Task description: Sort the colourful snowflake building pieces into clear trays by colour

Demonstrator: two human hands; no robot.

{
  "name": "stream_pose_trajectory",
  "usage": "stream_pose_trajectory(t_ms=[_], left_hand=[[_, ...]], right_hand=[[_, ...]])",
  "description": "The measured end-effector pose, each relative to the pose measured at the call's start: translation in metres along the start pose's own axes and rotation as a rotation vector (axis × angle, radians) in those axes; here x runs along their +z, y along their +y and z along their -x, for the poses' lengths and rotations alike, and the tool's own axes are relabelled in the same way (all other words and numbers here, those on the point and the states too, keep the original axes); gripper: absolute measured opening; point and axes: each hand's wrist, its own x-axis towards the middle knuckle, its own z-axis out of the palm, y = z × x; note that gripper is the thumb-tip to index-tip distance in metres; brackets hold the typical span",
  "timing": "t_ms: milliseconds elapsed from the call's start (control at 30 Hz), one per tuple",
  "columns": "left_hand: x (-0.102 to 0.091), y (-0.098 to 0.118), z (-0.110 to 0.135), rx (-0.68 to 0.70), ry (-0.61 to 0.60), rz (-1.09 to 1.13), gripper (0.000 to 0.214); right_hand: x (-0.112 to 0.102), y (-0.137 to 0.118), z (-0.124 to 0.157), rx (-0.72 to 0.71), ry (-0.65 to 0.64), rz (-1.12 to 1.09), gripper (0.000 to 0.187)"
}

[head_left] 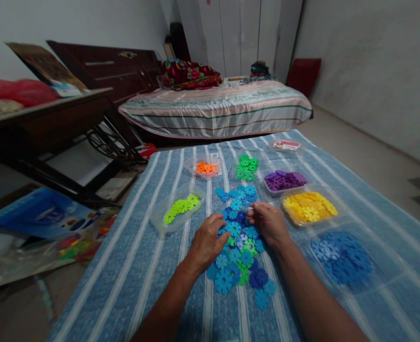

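A loose pile of plastic snowflake discs (240, 251), mostly light blue with some dark blue and green, lies on a blue striped cloth (153, 266). My left hand (208, 240) rests palm down on the pile's left side, fingers curled over the discs. My right hand (269, 223) sits on the pile's upper right, fingers bent and pinching at discs near the middle. What either hand actually grips is hidden under the fingers.
Clear trays ring the pile: lime discs (179, 208), orange (205, 167), green (247, 167), purple (284, 180), yellow (309, 207), dark blue (341, 259). A small packet (286, 144) lies far back. Beyond stand a bed (220, 107) and a dark table (42, 123).
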Motion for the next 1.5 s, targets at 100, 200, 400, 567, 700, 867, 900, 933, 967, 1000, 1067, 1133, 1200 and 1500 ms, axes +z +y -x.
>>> stream_pose_trajectory(t_ms=[100,200,400,567,700,867,900,933,967,1000,1067,1133,1200,1500], left_hand=[[-0.001,-0.001,0.004,-0.020,-0.006,-0.011,0.014],[-0.001,-0.004,0.006,-0.040,-0.006,-0.019,0.013],[-0.001,-0.005,0.010,-0.035,0.016,-0.089,0.013],[0.002,0.006,0.015,-0.032,-0.045,-0.179,0.026],[0.006,0.012,0.016,-0.066,-0.111,-0.211,0.041],[0.008,0.017,0.011,-0.095,-0.129,-0.200,0.040],[0.008,0.018,0.010,-0.097,-0.131,-0.195,0.039],[0.009,0.018,0.010,-0.096,-0.132,-0.189,0.038],[0.010,0.018,0.009,-0.094,-0.127,-0.181,0.036],[0.010,0.018,0.009,-0.091,-0.118,-0.168,0.034],[0.010,0.017,0.009,-0.082,-0.089,-0.121,0.028],[0.006,0.017,0.007,-0.075,-0.058,-0.049,0.015],[0.000,0.018,0.004,-0.079,-0.039,0.042,0.003],[-0.016,0.027,-0.045,-0.459,-0.075,0.445,0.022]], right_hand=[[0.000,-0.001,0.000,-0.002,0.001,-0.001,0.020],[0.001,-0.002,0.001,0.000,0.001,-0.007,0.019],[0.001,-0.003,0.001,-0.003,-0.002,-0.001,0.020],[0.001,-0.003,0.002,0.001,0.006,0.002,0.021],[0.001,-0.003,0.002,-0.004,0.002,0.006,0.020],[0.000,-0.003,0.002,-0.002,-0.012,0.006,0.021],[0.000,-0.003,0.002,-0.001,-0.011,0.004,0.021],[0.000,-0.003,0.002,0.000,-0.009,0.002,0.021],[0.000,-0.002,0.002,0.001,-0.008,0.000,0.021],[0.000,-0.002,0.002,0.001,-0.008,-0.001,0.020],[0.000,-0.002,0.001,0.000,-0.009,-0.002,0.021],[0.000,-0.002,0.001,-0.001,-0.009,0.000,0.021],[0.001,-0.002,0.001,0.005,-0.005,0.001,0.021],[0.002,-0.001,0.000,0.007,-0.005,-0.010,0.020]])
